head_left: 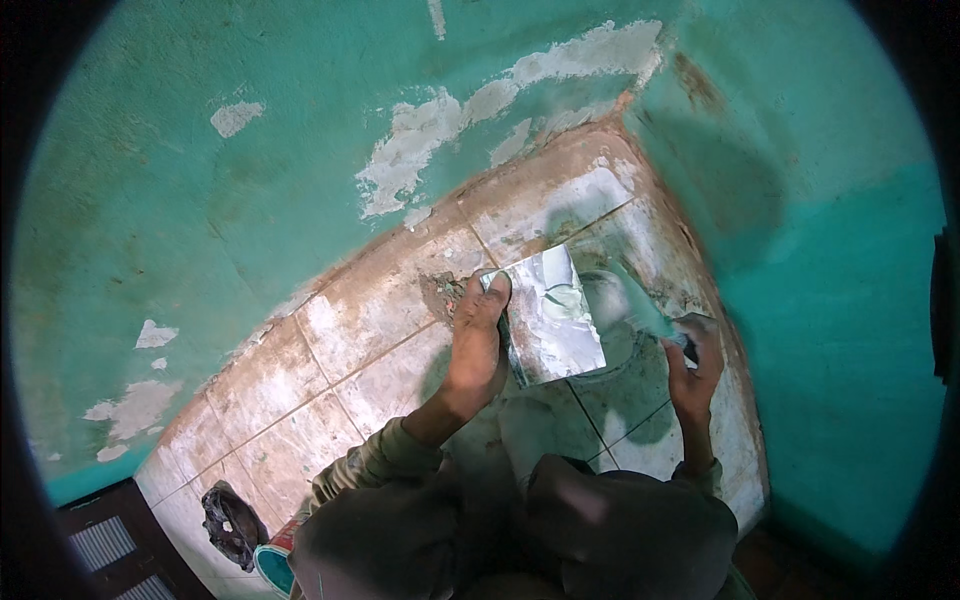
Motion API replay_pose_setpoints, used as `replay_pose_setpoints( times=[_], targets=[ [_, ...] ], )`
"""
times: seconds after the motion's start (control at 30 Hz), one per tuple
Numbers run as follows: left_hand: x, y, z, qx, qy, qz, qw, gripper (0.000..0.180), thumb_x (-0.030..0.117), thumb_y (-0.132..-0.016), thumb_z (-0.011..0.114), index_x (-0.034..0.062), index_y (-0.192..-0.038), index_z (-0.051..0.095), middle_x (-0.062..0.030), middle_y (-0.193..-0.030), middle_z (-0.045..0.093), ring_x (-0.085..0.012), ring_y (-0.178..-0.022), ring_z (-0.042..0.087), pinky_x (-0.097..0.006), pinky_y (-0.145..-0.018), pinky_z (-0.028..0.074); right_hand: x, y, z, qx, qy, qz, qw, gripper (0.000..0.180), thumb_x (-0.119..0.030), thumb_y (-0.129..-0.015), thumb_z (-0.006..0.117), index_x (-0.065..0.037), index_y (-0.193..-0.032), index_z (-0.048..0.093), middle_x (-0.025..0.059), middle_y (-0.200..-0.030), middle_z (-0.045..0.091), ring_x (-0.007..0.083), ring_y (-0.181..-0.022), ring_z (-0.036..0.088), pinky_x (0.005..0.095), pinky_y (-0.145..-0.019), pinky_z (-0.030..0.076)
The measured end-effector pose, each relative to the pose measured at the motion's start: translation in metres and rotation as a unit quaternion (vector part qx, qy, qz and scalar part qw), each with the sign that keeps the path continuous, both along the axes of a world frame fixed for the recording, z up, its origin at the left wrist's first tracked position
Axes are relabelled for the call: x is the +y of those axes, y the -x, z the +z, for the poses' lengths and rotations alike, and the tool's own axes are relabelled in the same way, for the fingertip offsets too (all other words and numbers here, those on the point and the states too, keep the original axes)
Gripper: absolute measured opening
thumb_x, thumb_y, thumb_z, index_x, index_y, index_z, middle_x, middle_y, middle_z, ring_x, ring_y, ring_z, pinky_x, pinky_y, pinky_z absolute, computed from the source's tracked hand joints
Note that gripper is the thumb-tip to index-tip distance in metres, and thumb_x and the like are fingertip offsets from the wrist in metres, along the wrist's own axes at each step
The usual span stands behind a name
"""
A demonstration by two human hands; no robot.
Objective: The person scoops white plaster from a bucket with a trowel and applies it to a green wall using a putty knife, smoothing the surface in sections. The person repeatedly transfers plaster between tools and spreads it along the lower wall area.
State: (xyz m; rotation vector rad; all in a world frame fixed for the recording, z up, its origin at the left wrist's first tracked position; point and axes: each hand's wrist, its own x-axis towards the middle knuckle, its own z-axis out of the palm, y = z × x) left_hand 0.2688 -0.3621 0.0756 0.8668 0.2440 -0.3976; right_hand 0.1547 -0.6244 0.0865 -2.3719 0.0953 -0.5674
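My left hand [476,340] is closed on the edge of a flat, square metal-looking plate [535,345], with the thumb on top. White putty [566,302] is smeared and heaped on the plate's upper face. To the right, my right hand [698,362] grips a putty knife [648,312] by its dark handle. The knife's wide blade points up and left, apart from the plate, and is blurred. A pale round shape [612,305] shows beyond the plate, partly covered by it and the blade; I cannot make out what it is.
White-smeared floor tiles [290,440] run to a corner between green walls [250,180]. Pale bare patches [425,140] mark the far wall. At lower left are a crumpled black plastic bag [234,530], a teal-lined bucket [272,566] and a dark slatted frame [105,545]. My knees [625,520] fill the bottom.
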Motion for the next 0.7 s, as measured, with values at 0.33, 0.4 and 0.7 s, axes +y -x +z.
replay_pose_setpoints(
  times=[0.33,0.4,0.7],
  targets=[
    [0.003,-0.007,-0.011,0.023,0.085,-0.087,0.992,0.029,0.015,-0.1,0.049,0.001,-0.126,0.05,-0.0046,-0.111,0.063,-0.0116,-0.099,0.06,-0.028,-0.09,0.048,0.023,-0.021,0.032,0.28,-0.431,0.059,0.856,0.038,-0.014,-0.089,0.066,0.002,-0.122,0.06,0.0065,-0.085,0.067,0.0107,-0.07,0.06,0.0238,-0.059,0.046],
    [0.005,-0.006,-0.011,0.021,0.087,-0.074,0.993,0.028,0.016,-0.101,0.049,0.0022,-0.125,0.051,-0.0042,-0.11,0.063,-0.0109,-0.098,0.06,-0.028,-0.089,0.048,0.013,-0.018,0.024,0.283,-0.393,0.022,0.874,0.037,-0.013,-0.089,0.066,0.004,-0.121,0.061,0.0063,-0.085,0.067,0.0113,-0.069,0.06,0.0251,-0.062,0.047],
    [0.011,-0.006,-0.041,0.086,0.083,-0.074,0.99,0.049,0.017,-0.097,0.054,0.0,-0.139,0.034,-0.0081,-0.122,0.057,-0.0158,-0.108,0.057,-0.032,-0.095,0.047,0.041,-0.011,-0.001,0.046,-0.215,-0.006,0.976,0.026,0.001,-0.08,0.067,-0.001,-0.105,0.063,0.0085,-0.099,0.062,0.0205,-0.088,0.061,0.0323,-0.078,0.049]
  ],
)
